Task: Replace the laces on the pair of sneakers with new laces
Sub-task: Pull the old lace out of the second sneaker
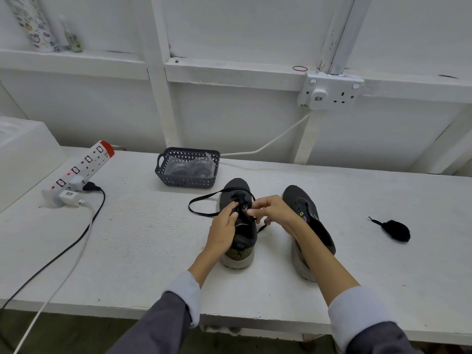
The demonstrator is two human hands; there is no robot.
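Lacing in hand on left sneaker (pixel 238 226), mid-table; left hand (pixel 223 226) pinches lace (pixel 204 197) at eyelets; right hand (pixel 273 210) pinches other strand; keep strands flat, even, untwisted; right sneaker (pixel 306 215) beside, seemingly unlaced.

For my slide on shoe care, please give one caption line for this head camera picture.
Left hand and right hand pinch a black lace at one sneaker; the other sneaker stands beside it.

Bright, flat light, faint soft shadows on the table (pixel 127 238) near six o'clock — wide-angle bowing bends the wall ledge (pixel 229 69) toward three and nine o'clock.
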